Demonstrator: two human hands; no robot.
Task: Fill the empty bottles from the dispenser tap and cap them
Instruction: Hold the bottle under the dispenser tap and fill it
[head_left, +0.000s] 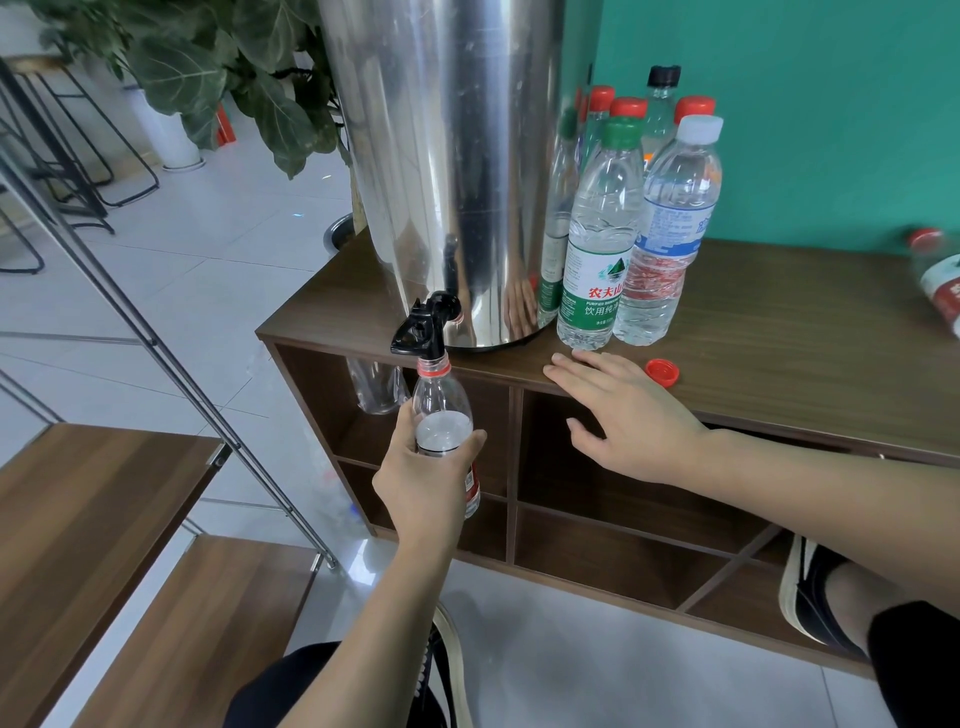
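My left hand (423, 470) grips an uncapped clear bottle (441, 410) and holds its mouth right under the black tap (423, 327) of the steel dispenser (447, 156). Water stands high in the bottle, up to its shoulder. My right hand (623, 410) rests flat on the front edge of the wooden cabinet top (779, 322), fingers straight, holding nothing. A loose red cap (663, 372) lies on the top just right of that hand. Several capped bottles (597, 234) stand in a cluster right of the dispenser.
A red-capped bottle (937, 275) shows blurred at the far right edge. Another clear bottle (376, 384) sits in the open shelf under the tap. Wooden steps with a metal rail (130, 322) lie to the left, a potted plant (218, 78) behind.
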